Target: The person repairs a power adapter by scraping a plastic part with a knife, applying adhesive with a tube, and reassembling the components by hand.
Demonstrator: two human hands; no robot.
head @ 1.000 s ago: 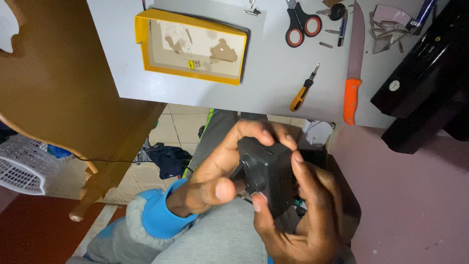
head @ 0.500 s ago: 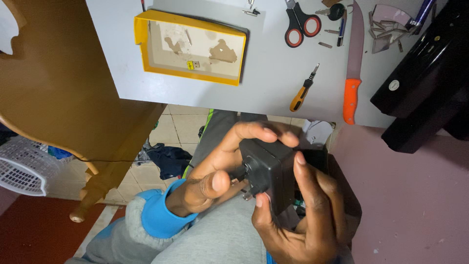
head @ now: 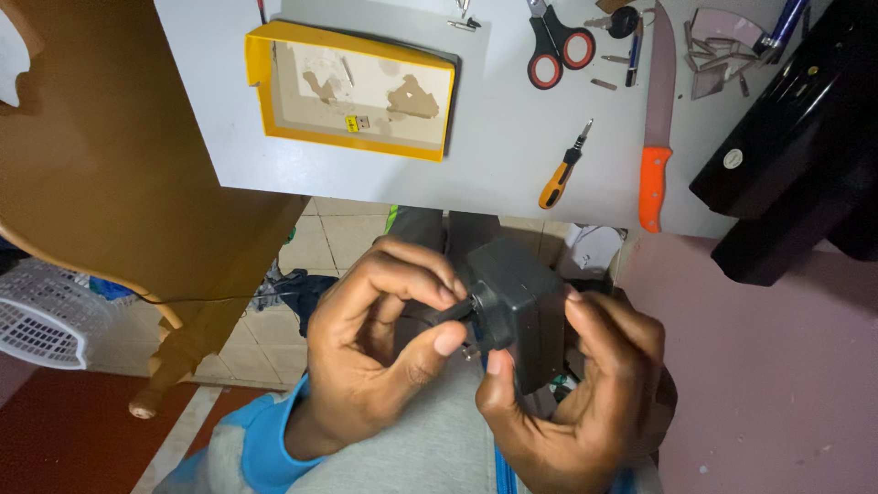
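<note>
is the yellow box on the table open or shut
Open. The yellow box lies flat on the grey table with no lid over it, its brown cardboard inside bare to the head camera.

A: Item one, table (head: 512,137) front edge: what blocks it?

B: Yellow box lid (head: 352,91) at the left; small orange-handled screwdriver (head: 560,174) and orange-handled knife (head: 653,119) towards the right. Bare grey surface lies between lid and screwdriver, wide enough for a hand.

A: Item two, far edge?

B: Red-handled scissors (head: 558,41), loose bits beside them. Crowded.

A: Item three, right side?

B: Black case (head: 796,155) overhangs the corner; closed off.

A: Item four, below the table?

B: Both hands, left hand (head: 384,348) and right hand (head: 585,393), close around a black adapter (head: 517,311) over the lap. Open tiled floor to their left, bounded by a wooden chair (head: 119,183).
</note>
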